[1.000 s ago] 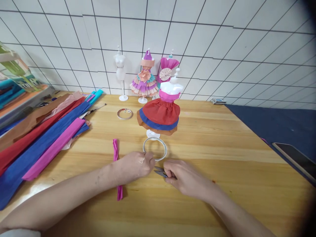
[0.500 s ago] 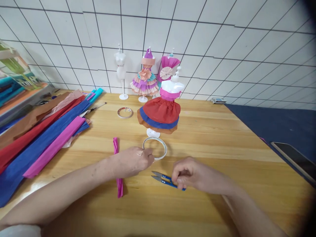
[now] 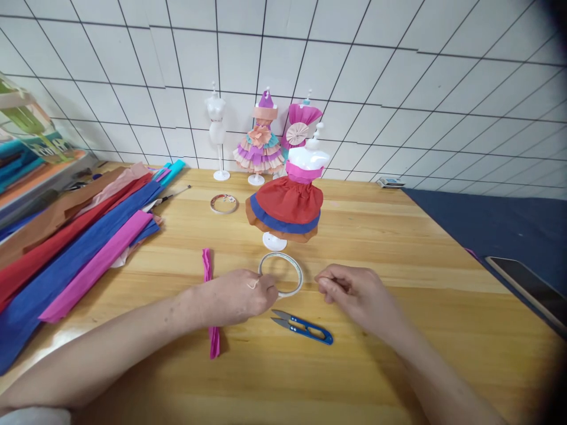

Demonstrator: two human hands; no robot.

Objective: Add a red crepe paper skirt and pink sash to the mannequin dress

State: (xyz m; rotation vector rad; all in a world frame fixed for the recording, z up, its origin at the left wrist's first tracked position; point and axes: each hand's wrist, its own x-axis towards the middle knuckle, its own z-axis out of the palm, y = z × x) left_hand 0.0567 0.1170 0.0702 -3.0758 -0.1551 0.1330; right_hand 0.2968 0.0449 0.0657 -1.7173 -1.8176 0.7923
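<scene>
My left hand [image 3: 241,295] lies over a narrow pink crepe strip [image 3: 207,265] and pinches the near-left rim of a white tape ring [image 3: 297,273] on the wooden table [image 3: 398,248]. My right hand [image 3: 358,295] hovers just right of the ring, fingers curled together with nothing visible in them. Blue-handled snips [image 3: 302,328] lie on the table between and below both hands. Just behind the ring stands a small white mannequin wearing a red, blue and brown paper dress [image 3: 287,206].
Long folded crepe sheets [image 3: 80,248] in blue, pink, red and brown cover the table's left. Another tape ring [image 3: 224,203], a bare mannequin [image 3: 217,127] and two dressed ones [image 3: 261,141] stand by the tiled wall. A phone [image 3: 527,286] lies on blue cloth at right.
My right hand has put the blue snips down on the table and moved up beside the tape ring. My left hand has kept its hold on the ring.
</scene>
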